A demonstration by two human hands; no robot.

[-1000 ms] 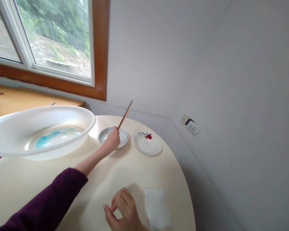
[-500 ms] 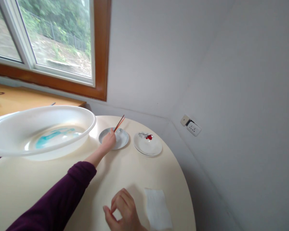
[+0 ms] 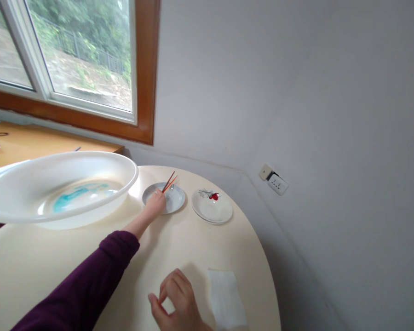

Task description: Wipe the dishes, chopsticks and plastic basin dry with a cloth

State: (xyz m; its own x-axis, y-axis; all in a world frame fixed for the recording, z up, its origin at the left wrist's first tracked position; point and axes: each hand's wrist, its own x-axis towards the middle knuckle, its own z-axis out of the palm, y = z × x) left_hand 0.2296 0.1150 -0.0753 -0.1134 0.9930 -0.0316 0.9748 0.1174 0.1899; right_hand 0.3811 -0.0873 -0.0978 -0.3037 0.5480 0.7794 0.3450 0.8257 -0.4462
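My left hand [image 3: 155,203], in a purple sleeve, reaches across the table and is closed around a pair of reddish-brown chopsticks [image 3: 169,183]. Their upper ends fan apart slightly above a grey-white plate [image 3: 175,200]. The hand covers the plate's left part, and whether the chopsticks rest on it I cannot tell. My right hand [image 3: 179,299] lies low at the table's near side, loosely curled and holding nothing, with a gap between thumb and fingers. Just right of it is a white paper sheet or napkin [image 3: 227,299].
Stacked white plates [image 3: 210,212], the top one with a red flower, sit right of the grey-white plate. A large translucent basin [image 3: 86,220] with blue-green patterning stands left on the round cream table [image 3: 179,248]. Behind it, a wooden desk [image 3: 37,140] holds scissors [image 3: 0,134].
My left hand has moved slightly left and lowered the chopsticks toward the plate; their ends now spread apart. My right hand has stayed in place.
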